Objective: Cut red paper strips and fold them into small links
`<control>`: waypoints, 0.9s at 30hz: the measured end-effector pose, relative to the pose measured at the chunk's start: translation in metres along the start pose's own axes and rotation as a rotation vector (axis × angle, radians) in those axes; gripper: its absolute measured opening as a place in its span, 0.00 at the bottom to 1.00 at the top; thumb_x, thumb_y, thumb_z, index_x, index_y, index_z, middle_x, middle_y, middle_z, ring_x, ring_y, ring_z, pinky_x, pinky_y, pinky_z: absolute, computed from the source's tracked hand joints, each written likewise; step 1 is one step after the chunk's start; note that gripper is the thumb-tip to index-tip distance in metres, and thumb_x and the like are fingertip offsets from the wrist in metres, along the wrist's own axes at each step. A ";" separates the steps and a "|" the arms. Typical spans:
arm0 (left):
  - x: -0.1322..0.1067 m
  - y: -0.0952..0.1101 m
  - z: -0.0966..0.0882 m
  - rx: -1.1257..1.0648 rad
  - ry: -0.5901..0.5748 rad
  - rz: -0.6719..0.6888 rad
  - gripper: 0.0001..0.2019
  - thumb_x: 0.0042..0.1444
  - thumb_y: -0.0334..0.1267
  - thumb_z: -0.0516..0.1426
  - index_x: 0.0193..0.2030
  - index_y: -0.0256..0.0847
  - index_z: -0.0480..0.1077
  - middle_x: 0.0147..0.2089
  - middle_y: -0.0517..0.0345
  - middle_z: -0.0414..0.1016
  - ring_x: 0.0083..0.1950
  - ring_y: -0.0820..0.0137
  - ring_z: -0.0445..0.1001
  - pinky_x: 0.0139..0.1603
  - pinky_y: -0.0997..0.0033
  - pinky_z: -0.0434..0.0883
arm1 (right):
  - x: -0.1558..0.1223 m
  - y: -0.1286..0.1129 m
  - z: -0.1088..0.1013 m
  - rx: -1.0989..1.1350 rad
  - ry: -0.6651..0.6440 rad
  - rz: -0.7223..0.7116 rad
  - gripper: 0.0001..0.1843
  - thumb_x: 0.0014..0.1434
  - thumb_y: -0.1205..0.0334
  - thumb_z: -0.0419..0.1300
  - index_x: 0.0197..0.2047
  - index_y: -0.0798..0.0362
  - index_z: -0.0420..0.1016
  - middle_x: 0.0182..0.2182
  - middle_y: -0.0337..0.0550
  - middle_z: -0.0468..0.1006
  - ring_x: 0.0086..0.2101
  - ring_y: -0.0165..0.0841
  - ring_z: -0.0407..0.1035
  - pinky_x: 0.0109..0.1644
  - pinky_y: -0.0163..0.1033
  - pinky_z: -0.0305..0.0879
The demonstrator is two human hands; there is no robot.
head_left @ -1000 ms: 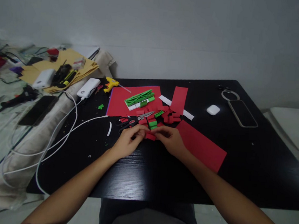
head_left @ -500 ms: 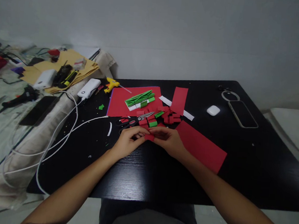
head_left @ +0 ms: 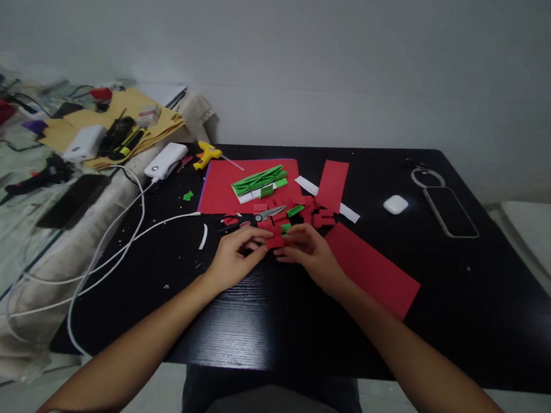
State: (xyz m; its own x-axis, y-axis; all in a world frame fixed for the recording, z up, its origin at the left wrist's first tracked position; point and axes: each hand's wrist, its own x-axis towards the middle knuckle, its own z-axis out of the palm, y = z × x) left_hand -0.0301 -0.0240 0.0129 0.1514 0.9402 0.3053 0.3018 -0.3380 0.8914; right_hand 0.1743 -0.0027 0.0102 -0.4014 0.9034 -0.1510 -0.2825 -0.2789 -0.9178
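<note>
Between my hands, just above the black table, is a small piece of red paper. My left hand pinches its left side between thumb and fingers. On the paper's right side, my right hand has its thumb and fingertips closed at the edge. Right behind them lie black-handled scissors with slightly parted blades. Several cut red paper pieces and a green strip are scattered there. Folded green paper strips rest on a large red sheet.
A red sheet lies beside my right forearm, with a smaller red rectangle over a white strip farther back. A yellow glue gun, a white power bank and its cable are left. A phone and white earbud case sit right.
The red paper piece has turned and shows more of its flat face. My right fingers have lifted slightly and shifted along its right edge.
</note>
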 end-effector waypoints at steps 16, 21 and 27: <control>-0.004 0.007 0.003 -0.040 -0.139 -0.068 0.16 0.58 0.38 0.64 0.47 0.42 0.62 0.47 0.51 0.77 0.44 0.67 0.79 0.42 0.68 0.77 | 0.000 0.004 0.001 -0.241 0.072 -0.084 0.11 0.51 0.59 0.70 0.39 0.51 0.80 0.33 0.40 0.81 0.34 0.33 0.76 0.43 0.41 0.74; -0.004 0.001 0.008 -0.019 -0.176 -0.136 0.16 0.59 0.39 0.63 0.51 0.41 0.65 0.37 0.58 0.75 0.35 0.73 0.75 0.36 0.74 0.74 | -0.003 0.009 0.003 -0.398 0.070 -0.168 0.16 0.50 0.62 0.71 0.43 0.49 0.79 0.33 0.39 0.80 0.35 0.34 0.75 0.40 0.40 0.73; -0.002 -0.003 0.011 -0.302 -0.152 -0.288 0.14 0.59 0.36 0.61 0.50 0.39 0.67 0.35 0.60 0.73 0.30 0.75 0.74 0.33 0.74 0.75 | -0.002 0.008 0.001 -0.352 0.081 -0.181 0.25 0.46 0.62 0.74 0.48 0.48 0.77 0.39 0.41 0.80 0.42 0.35 0.76 0.47 0.41 0.73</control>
State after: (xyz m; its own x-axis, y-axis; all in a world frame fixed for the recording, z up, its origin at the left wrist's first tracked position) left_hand -0.0208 -0.0254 0.0057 0.2450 0.9695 -0.0028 0.0671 -0.0140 0.9976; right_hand 0.1724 -0.0071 0.0033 -0.2986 0.9543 0.0093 -0.0209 0.0032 -0.9998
